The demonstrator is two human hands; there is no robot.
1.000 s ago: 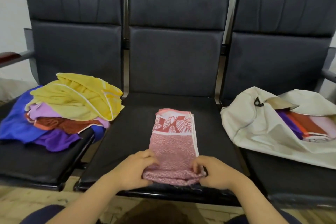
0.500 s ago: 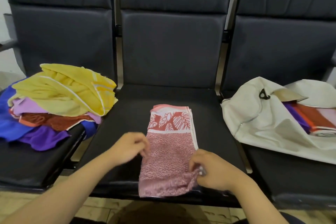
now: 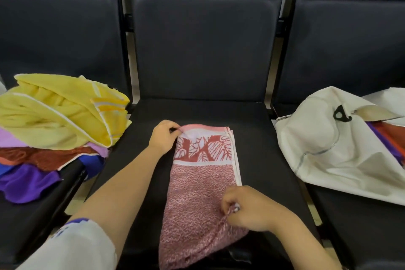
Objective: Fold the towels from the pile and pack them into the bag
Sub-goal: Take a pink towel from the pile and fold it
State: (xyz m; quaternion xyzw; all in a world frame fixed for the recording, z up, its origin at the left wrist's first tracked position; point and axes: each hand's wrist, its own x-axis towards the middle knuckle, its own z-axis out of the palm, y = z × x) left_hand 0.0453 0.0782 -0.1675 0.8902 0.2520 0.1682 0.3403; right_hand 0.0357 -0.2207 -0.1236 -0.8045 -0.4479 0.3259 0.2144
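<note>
Pink towel (image 3: 200, 184), hands (image 3: 163, 139) (image 3: 247, 209) pinch opp corners

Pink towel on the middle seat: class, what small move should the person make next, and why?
Probably bring the near end up to the far end, halving the pink towel. It lies as a long strip; the left hand pinches its far corner, the right hand grips its near edge, and its near end overhangs the seat.

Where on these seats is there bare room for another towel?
Bare: the middle seat between the pink towel and the backrest, and its strip toward the bag. Crowded: the left seat under the towel pile, the right seat under the bag.
</note>
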